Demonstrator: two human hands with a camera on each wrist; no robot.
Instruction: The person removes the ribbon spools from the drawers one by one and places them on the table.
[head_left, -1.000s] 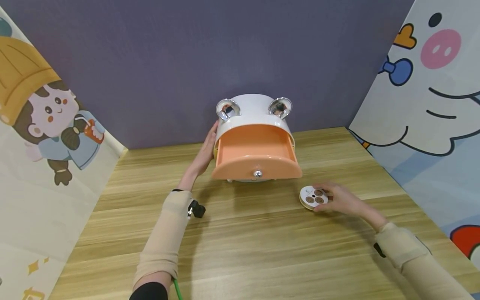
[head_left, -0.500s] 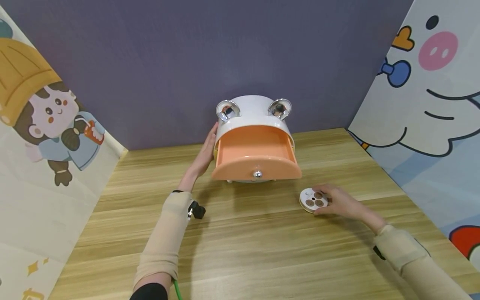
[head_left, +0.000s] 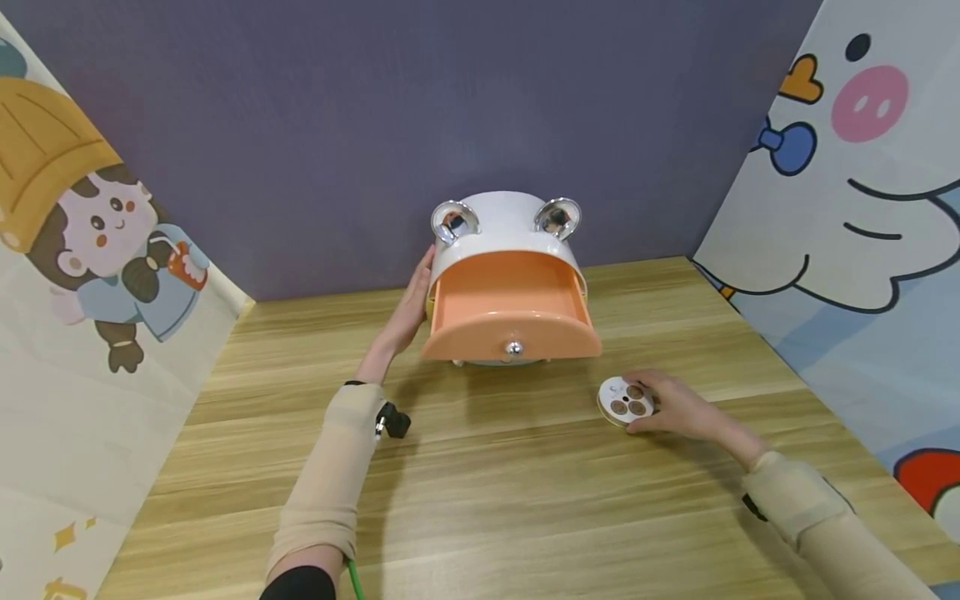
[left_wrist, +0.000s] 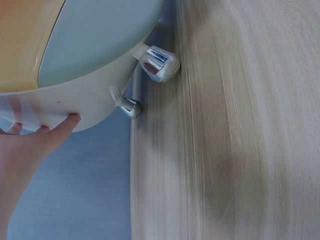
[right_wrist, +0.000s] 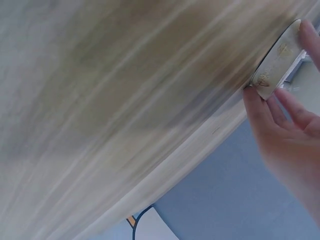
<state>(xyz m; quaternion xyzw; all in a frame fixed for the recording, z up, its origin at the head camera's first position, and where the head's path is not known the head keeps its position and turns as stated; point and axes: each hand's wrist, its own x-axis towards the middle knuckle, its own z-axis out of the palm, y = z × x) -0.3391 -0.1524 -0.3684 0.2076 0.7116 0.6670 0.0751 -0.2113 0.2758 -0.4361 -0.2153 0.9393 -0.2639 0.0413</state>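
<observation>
A white frog-shaped drawer box (head_left: 504,212) with two shiny silver eyes stands at the back of the table. Its orange drawer (head_left: 513,287) is pulled out toward me, a silver knob (head_left: 513,348) on its front. My left hand (head_left: 408,312) rests along the box's left side; in the left wrist view its extended fingers (left_wrist: 62,129) touch the curved wall. To the front right, my right hand (head_left: 671,406) grips a round white disc (head_left: 616,389) with brown circles on top. Thumb and fingers hold it by its edge, seen side-on (right_wrist: 280,57) in the right wrist view.
A wood-grain table (head_left: 480,500) lies under everything. Behind the box rises a dark purple-grey wall (head_left: 337,150). Cartoon panels flank the table at left (head_left: 45,400) and right (head_left: 847,250). Short silver feet (left_wrist: 159,64) carry the box.
The head view has shifted very slightly. Both hands, the pulled-out drawer and the round disc keep nearly the same places.
</observation>
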